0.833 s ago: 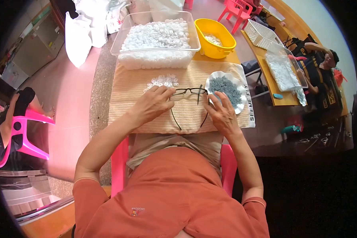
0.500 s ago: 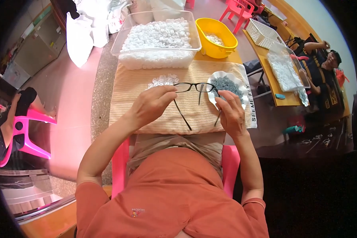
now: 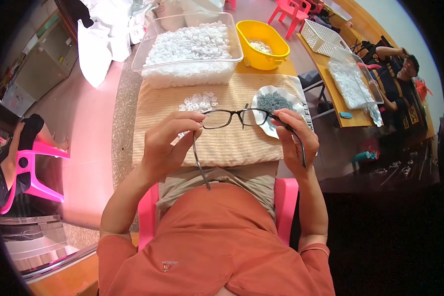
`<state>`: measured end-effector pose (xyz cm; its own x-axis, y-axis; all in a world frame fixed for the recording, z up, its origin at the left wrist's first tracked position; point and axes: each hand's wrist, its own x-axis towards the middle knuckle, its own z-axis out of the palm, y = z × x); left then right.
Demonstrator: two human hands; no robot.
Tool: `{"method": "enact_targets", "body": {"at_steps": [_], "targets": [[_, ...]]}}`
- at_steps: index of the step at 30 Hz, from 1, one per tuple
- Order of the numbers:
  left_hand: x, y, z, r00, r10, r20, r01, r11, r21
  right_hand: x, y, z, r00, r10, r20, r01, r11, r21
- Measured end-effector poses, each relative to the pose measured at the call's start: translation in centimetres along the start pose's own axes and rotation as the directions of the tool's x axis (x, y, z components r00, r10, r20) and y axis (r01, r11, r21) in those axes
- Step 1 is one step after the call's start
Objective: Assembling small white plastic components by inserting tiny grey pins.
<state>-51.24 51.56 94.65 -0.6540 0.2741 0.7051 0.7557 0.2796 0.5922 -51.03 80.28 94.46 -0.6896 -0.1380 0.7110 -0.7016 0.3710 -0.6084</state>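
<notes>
My left hand (image 3: 170, 140) pinches the left side of a pair of black-framed glasses (image 3: 239, 113). My right hand (image 3: 297, 138) grips the other side by the hinge, one temple arm running down along its palm. The glasses hang unfolded over the striped beige towel (image 3: 222, 148) on the table. Beneath the left part of the frame lies a small pile of white plastic pieces (image 3: 200, 101), partly covered by my left hand. A scalloped white dish (image 3: 258, 93) behind my right hand holds small grey-blue parts (image 3: 275, 101). A thin dark stick (image 3: 245, 112) shows through and behind the right lens.
At the table's far side stand a clear tub (image 3: 140, 69) heaped with white pieces and a yellow basin (image 3: 262, 61). White sacks (image 3: 98, 54) are at far left. A co-worker (image 3: 404, 89) sits right, beside another table (image 3: 338, 101). A pink chair (image 3: 32, 172) holds someone at left.
Both hands have brought the glasses closer to my body, with the temple arms now pointing toward me. My right hand has closed around the right hinge. The view has shifted slightly.
</notes>
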Motion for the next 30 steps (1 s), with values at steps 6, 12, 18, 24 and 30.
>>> {"method": "enact_targets", "body": {"at_steps": [6, 12, 18, 24, 30], "targets": [[-0.1, 2.4, -0.9, 0.984, -0.173, -0.051, 0.154, 0.953, -0.259, 0.4, -2.0, -0.7, 0.996, 0.042, 0.079, -0.039, 0.999, -0.036], [0.2, 5.3, -2.8, 0.987, -0.158, -0.022, 0.136, 0.909, -0.394, 0.9, -5.8, -1.3, 0.996, 0.087, 0.037, -0.089, 0.993, 0.076], [-0.3, 9.4, -4.5, 0.985, -0.145, -0.092, 0.079, 0.859, -0.505, 1.0, -9.2, -2.0, 0.999, -0.037, 0.005, 0.035, 0.969, 0.245], [-0.8, 11.0, -5.3, 0.995, -0.021, -0.096, -0.045, 0.774, -0.632, 1.1, -11.2, -3.1, 0.953, -0.282, 0.113, 0.25, 0.939, 0.235], [-0.5, 11.2, -6.9, 0.978, 0.203, -0.036, -0.156, 0.612, -0.776, 1.2, -11.7, -2.6, 0.927, -0.372, -0.054, 0.363, 0.848, 0.386]]}}
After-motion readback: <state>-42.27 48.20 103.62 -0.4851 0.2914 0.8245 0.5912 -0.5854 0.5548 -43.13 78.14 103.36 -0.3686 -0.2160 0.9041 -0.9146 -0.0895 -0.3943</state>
